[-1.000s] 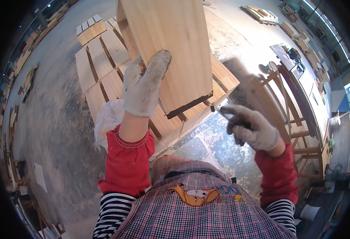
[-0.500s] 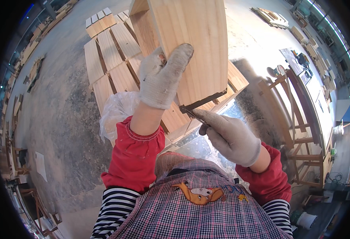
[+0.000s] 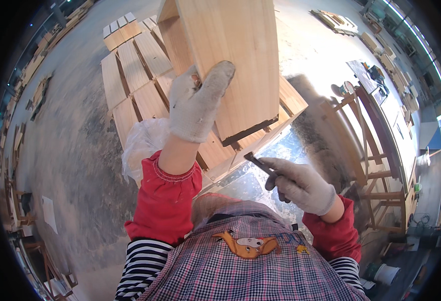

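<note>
Fingers [image 3: 276,164] of the gloved right hand [image 3: 305,189] are closed round a slim, dark, flat-ended tool [image 3: 259,164], its tip pointing up and to the left. Half a second ago that tip was at the left end of a dark band [image 3: 250,131] on the raised box; now it is apart from the band, below it, and the hand has drawn back toward the right. The gloved left hand [image 3: 196,105] grips the left edge of the wooden box [image 3: 240,65], thumb flat on its broad face, just as in the earlier frame.

The box is pale, plain-grained wood, tilted in front of the person, its open interior showing at upper left. The dark brown band, rough-edged, runs along its lower edge. Beneath and behind lie rows of similar pale boxes [image 3: 140,62], with dark gaps between them; crumpled clear plastic [image 3: 141,148] sits beside the left forearm.

Nearer the body are red oversleeves [image 3: 167,200] and a checked apron [image 3: 220,273] with an orange cartoon-animal patch [image 3: 250,247]. Blue letters [image 3: 286,238] beside it are too small and creased to read. Off to the right stands a wooden-legged workbench [image 3: 385,125].
</note>
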Action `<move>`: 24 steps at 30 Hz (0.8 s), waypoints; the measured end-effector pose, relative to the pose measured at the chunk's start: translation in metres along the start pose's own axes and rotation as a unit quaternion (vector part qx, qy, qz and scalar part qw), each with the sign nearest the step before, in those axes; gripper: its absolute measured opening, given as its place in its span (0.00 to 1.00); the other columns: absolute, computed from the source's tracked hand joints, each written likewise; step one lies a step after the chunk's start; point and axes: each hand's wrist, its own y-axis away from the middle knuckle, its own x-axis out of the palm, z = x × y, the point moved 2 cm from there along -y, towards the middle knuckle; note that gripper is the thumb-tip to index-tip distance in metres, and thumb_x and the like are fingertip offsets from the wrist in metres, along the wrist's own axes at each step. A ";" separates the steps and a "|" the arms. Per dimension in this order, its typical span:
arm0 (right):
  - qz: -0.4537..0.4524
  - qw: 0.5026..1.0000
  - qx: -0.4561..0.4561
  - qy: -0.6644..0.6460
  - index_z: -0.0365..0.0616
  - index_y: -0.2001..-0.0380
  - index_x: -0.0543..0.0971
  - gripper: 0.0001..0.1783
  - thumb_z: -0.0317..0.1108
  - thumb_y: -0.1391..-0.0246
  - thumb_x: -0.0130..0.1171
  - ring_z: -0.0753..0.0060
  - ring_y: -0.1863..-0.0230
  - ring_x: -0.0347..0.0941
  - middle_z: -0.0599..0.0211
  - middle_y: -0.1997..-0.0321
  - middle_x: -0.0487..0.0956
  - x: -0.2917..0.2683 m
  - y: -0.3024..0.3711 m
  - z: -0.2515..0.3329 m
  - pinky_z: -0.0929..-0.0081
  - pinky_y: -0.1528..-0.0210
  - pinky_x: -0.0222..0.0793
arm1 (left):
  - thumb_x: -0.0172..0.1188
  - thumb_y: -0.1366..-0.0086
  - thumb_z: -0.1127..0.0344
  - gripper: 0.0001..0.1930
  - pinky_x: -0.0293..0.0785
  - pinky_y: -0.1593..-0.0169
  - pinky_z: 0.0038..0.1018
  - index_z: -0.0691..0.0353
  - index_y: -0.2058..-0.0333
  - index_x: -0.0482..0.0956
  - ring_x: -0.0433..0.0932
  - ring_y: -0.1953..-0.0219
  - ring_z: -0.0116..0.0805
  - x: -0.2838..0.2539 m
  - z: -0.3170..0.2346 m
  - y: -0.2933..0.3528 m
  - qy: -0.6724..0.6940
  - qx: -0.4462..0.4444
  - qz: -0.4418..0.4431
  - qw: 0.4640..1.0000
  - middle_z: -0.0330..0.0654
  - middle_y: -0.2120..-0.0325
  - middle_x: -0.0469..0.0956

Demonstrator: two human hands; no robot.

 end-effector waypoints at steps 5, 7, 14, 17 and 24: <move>-0.071 0.982 0.022 -0.175 0.38 0.39 0.63 0.25 0.28 0.39 0.41 0.84 0.76 0.68 0.67 0.66 0.76 -0.016 0.025 -0.029 0.85 0.74 0.68 | 0.59 0.37 0.65 0.12 0.70 0.66 0.15 0.68 0.60 0.77 0.73 0.70 0.18 0.002 -0.002 0.004 0.043 -0.008 -0.009 0.999 0.33 0.69 0.76; -0.096 0.971 0.025 -0.216 0.38 0.38 0.61 0.26 0.27 0.40 0.41 0.85 0.76 0.68 0.65 0.65 0.76 -0.020 0.029 -0.031 0.86 0.74 0.67 | 0.59 0.37 0.65 0.12 0.71 0.64 0.15 0.68 0.59 0.76 0.73 0.69 0.18 0.004 -0.001 0.004 0.056 -0.008 -0.012 0.998 0.34 0.69 0.77; -0.157 0.969 -0.049 -0.185 0.37 0.38 0.61 0.26 0.26 0.41 0.41 0.84 0.74 0.68 0.65 0.64 0.75 -0.025 0.025 -0.016 0.85 0.71 0.67 | 0.58 0.36 0.65 0.13 0.70 0.62 0.16 0.70 0.59 0.76 0.73 0.65 0.19 0.004 0.007 0.025 0.020 -0.045 -0.022 0.999 0.35 0.68 0.77; -0.207 0.966 -0.110 -0.109 0.38 0.40 0.65 0.27 0.21 0.45 0.46 0.83 0.72 0.69 0.66 0.64 0.75 -0.022 0.016 0.011 0.84 0.68 0.67 | 0.56 0.35 0.64 0.14 0.70 0.63 0.18 0.70 0.59 0.76 0.73 0.65 0.20 -0.001 0.020 0.044 0.006 -0.065 0.008 0.998 0.36 0.68 0.77; -0.258 0.913 -0.246 0.198 0.39 0.44 0.69 0.28 0.20 0.52 0.54 0.68 0.74 0.72 0.60 0.71 0.73 -0.007 -0.024 0.069 0.75 0.71 0.69 | 0.56 0.37 0.63 0.14 0.69 0.65 0.24 0.70 0.61 0.77 0.72 0.68 0.26 -0.004 0.034 0.071 -0.072 -0.062 0.054 0.994 0.40 0.70 0.76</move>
